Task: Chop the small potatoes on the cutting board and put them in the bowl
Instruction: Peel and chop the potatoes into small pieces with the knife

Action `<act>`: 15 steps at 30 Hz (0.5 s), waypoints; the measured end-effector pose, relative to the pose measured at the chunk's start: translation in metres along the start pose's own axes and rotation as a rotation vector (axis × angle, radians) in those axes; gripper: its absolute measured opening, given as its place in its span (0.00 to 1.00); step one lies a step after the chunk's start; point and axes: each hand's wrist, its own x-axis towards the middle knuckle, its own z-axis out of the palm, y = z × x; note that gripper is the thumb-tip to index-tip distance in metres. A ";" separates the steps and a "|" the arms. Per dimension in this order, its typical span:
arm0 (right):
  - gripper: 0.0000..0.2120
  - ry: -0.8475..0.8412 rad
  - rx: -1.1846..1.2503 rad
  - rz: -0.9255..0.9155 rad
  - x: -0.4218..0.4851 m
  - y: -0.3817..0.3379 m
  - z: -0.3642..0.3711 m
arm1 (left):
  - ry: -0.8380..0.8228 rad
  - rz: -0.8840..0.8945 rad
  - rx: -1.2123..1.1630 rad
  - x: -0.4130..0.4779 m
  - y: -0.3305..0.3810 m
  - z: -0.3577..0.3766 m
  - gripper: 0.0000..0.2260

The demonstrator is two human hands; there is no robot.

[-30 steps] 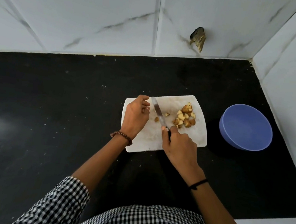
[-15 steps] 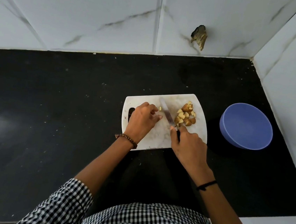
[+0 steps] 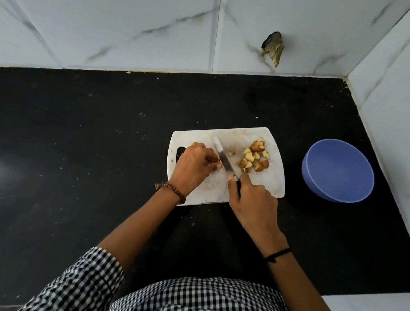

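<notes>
A white cutting board (image 3: 268, 184) lies on the black counter. A pile of chopped potato pieces (image 3: 254, 158) sits on its right half, and one loose piece (image 3: 231, 153) lies near the blade. My right hand (image 3: 254, 203) grips the handle of a knife (image 3: 221, 155), whose blade points away across the board's middle. My left hand (image 3: 195, 167) rests on the left half with curled fingers that pinch a small potato piece (image 3: 215, 159) against the blade; the piece is mostly hidden. An empty blue bowl (image 3: 337, 169) stands to the right of the board.
White marble-look walls close the counter (image 3: 72, 154) at the back and on the right, just beyond the bowl. A brownish scrap (image 3: 273, 47) sticks to the back wall. The counter's front edge runs under my checked shirt.
The knife swung right toward the pile, then came back left beside my left fingers. My left hand slid a little toward me on the board. The bowl has not moved.
</notes>
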 end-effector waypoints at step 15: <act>0.20 0.094 -0.041 0.193 -0.015 0.017 0.003 | -0.010 -0.011 -0.056 -0.002 0.007 -0.003 0.08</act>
